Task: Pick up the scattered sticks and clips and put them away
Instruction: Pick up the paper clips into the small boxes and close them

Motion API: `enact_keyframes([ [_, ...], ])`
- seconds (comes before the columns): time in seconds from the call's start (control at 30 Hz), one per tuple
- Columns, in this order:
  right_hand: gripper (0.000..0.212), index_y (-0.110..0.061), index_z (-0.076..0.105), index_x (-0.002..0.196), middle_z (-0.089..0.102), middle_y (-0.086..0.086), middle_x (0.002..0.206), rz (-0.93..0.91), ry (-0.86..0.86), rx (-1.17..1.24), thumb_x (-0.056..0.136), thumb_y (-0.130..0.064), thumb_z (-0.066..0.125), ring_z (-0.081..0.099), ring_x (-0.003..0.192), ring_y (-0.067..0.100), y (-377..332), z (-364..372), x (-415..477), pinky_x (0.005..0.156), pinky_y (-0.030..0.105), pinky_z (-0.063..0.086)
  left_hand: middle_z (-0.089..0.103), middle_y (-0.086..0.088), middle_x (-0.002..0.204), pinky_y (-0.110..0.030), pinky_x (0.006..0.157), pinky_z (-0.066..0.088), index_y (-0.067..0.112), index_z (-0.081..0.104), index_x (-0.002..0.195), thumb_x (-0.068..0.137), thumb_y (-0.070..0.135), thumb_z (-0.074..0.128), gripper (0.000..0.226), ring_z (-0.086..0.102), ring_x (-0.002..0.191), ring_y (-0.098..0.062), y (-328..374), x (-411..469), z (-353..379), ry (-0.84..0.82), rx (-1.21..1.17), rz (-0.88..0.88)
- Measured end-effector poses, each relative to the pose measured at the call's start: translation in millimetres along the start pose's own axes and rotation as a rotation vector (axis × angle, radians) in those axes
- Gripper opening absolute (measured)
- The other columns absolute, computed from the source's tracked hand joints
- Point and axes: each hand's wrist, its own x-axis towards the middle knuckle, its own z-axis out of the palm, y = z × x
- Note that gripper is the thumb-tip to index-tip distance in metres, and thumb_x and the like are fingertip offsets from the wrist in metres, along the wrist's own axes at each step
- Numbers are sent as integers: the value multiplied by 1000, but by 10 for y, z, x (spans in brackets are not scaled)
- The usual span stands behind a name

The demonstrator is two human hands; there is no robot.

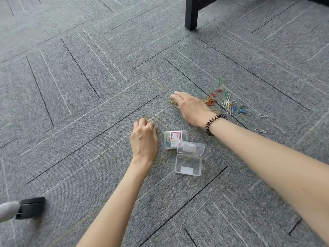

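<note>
The main heap of clips (226,103) lies on the carpet (80,104) just right of the right grip (190,107); a few yellow clips (171,101) sit under its fingertips; stray white clips (262,115) lie farther right. The labelled box (175,139) and the open box (188,164) touch each other, between the forearms, just beside the left grip (144,136). Bare carpet spreads left and ahead; a black leg (191,13) stands well beyond; a castor (30,207) sits at lower left. The right grip is flat, fingers stretched, holding nothing; the left is knuckles-up with fingers curled under, and I cannot tell whether it holds anything.
</note>
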Motion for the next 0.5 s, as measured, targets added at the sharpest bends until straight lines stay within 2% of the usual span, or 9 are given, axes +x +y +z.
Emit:
enact_keyframes([
  [0.1, 46, -10, 41, 135, 47, 6, 130, 18, 46, -8, 91, -5, 53, 50, 112, 15, 10, 102, 155, 93, 27, 46, 64, -7, 100, -19, 70, 48, 4, 70, 97, 95, 16, 56, 18, 58, 89, -17, -32, -41, 12, 1, -6, 4],
  [0.17, 24, -9, 54, 115, 50, 4, 112, 23, 77, -72, 91, -8, 57, 50, 94, 12, -10, 139, 210, 77, 22, 48, 65, -8, 97, -19, 69, 49, 3, 70, 93, 94, 13, 58, 16, 59, 87, -18, -50, -64, 18, 8, -6, 15],
  [0.23, 12, -9, 59, 100, 51, 4, 104, 26, 84, -130, 89, -9, 61, 49, 88, 12, -44, 149, 226, 72, 20, 49, 65, -9, 96, -21, 67, 52, 2, 70, 90, 92, 12, 60, 14, 59, 85, -19, -54, -71, 13, 10, -5, 21],
  [0.37, 12, -9, 58, 99, 55, 5, 100, -28, 58, -254, 89, -2, 56, 45, 80, 11, -92, 91, 237, 66, 18, 41, 65, -9, 92, -23, 65, 53, 3, 69, 87, 89, 11, 64, 9, 60, 83, -20, -67, -61, 8, 11, 9, 53],
  [0.5, 21, -4, 55, 105, 56, 7, 100, -96, 45, -281, 89, 6, 48, 43, 77, 12, -137, 4, 234, 70, 20, 45, 65, -8, 85, -16, 60, 43, 4, 67, 84, 83, 5, 70, 3, 59, 74, -18, -148, -7, 8, 24, 53, 143],
])
